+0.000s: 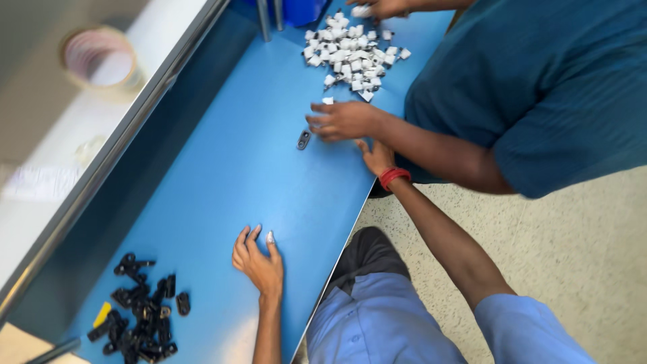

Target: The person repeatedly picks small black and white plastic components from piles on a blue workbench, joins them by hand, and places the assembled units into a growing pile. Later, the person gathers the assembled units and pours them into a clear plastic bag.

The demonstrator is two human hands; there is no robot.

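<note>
left hand [261,264]: laid flat on the blue table [222,168], fingers [251,237] loosely spread, nothing held.
right hand [377,156]: reached forward at the table edge, red wristband [394,176] on the wrist; fingers partly hidden behind a co-worker's hand [344,120], so open or closed cannot be told, nor whether anything is held.
small dark part [304,139]: lone oblong piece lying flat on the table, apart from both piles.
direction from right fingers: part is found just beyond and to the left of them, near.
direction from left fingers: part is found well ahead and slightly right, well apart.
long axis of part: pointed roughly away from the wearer, tilted slightly right.
nearer own hand: right.
nearest of all: co-worker's hand, fingertips just beside the part, not clearly touching.
black parts pile [141,310]: left of and behind the left fingers, near.
white parts pile [350,54]: well beyond the right fingers, past the co-worker's hand.
</note>
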